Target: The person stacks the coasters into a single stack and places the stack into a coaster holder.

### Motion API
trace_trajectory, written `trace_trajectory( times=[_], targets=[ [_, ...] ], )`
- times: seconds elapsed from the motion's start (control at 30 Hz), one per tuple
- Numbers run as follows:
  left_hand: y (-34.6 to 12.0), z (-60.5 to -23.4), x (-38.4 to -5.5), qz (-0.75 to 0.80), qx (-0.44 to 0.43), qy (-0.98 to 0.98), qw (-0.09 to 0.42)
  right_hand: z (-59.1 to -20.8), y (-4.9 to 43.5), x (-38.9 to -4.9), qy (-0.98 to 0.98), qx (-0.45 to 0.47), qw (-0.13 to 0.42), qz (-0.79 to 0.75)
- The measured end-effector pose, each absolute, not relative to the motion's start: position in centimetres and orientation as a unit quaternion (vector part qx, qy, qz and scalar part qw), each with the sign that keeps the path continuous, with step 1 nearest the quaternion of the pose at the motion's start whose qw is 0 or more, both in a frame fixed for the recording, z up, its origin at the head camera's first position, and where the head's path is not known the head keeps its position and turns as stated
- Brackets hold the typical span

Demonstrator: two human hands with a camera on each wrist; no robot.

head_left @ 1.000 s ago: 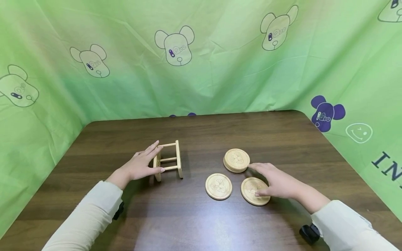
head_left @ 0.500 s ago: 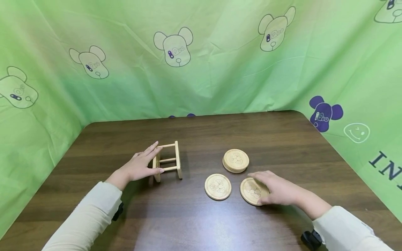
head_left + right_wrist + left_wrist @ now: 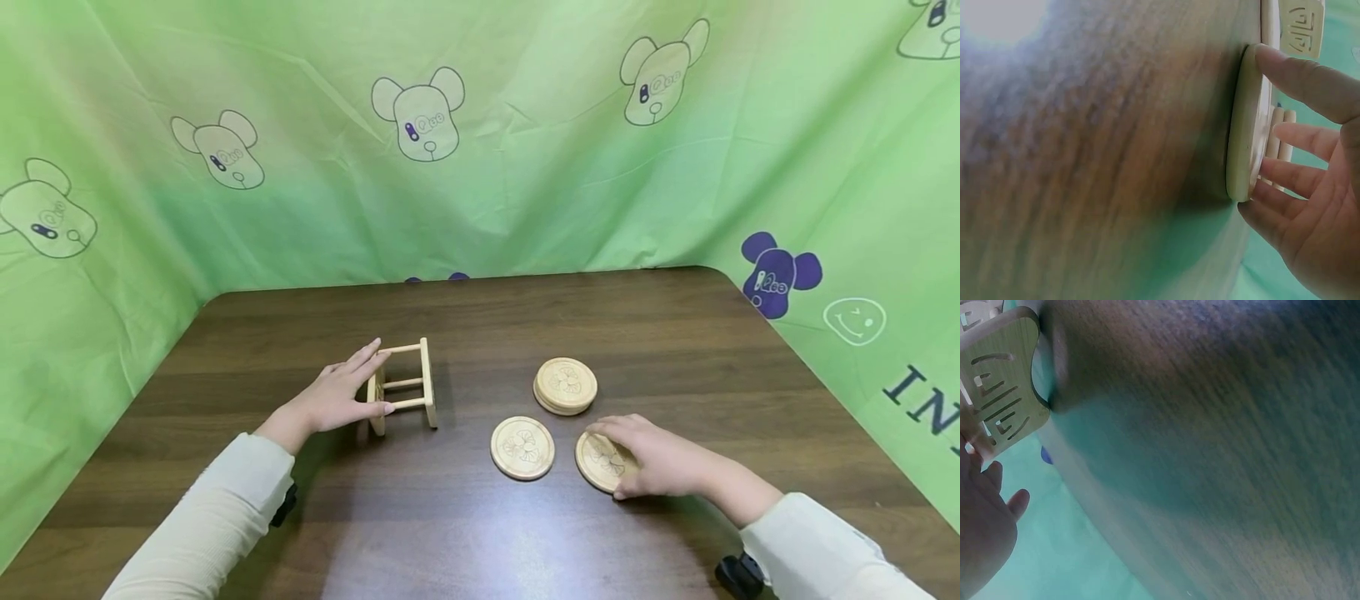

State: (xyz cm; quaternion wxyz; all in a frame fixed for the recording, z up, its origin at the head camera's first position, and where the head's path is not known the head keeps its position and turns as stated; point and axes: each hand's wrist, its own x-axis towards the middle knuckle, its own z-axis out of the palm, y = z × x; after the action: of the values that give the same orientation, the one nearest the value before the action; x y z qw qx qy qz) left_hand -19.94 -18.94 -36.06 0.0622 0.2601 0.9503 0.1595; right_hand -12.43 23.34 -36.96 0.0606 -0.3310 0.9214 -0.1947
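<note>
My left hand (image 3: pixel 336 397) grips the near left panel of a small wooden coaster rack (image 3: pixel 427 383), thumb at the front and fingers toward the back. The panel's carved slots (image 3: pixel 1000 387) show in the left wrist view. On the right, my right hand (image 3: pixel 667 457) spans a round wooden coaster (image 3: pixel 597 457) flat on the table, thumb on its near rim and fingers across its far side. The right wrist view shows the thumb touching the edge of this coaster (image 3: pixel 1244 134). Another coaster (image 3: pixel 522 448) with a carved flower lies to its left.
Behind them sits a short stack of coasters (image 3: pixel 565 385). All rest on a dark wood-grain table (image 3: pixel 480 321). A green printed cloth (image 3: pixel 525 200) hangs around the table's back and sides.
My right hand has drawn back slightly toward me, from beside the stack to the nearer right coaster, and its thumb has moved to the rim. The left hand and rack stay put.
</note>
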Motion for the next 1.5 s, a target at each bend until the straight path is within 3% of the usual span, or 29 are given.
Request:
trace_trajectory(
  times=[0.9, 1.5],
  targets=[
    [-18.9, -36.2, -19.8, 0.140, 0.271, 0.951, 0.042, -36.8, 23.0, -12.7, 0.924, -0.341, 0.035, -0.171],
    [-19.0, -35.9, -19.9, 0.143, 0.268, 0.951, 0.049, -34.2, 22.7, -13.9, 0.922, -0.337, 0.019, -0.190]
  ],
)
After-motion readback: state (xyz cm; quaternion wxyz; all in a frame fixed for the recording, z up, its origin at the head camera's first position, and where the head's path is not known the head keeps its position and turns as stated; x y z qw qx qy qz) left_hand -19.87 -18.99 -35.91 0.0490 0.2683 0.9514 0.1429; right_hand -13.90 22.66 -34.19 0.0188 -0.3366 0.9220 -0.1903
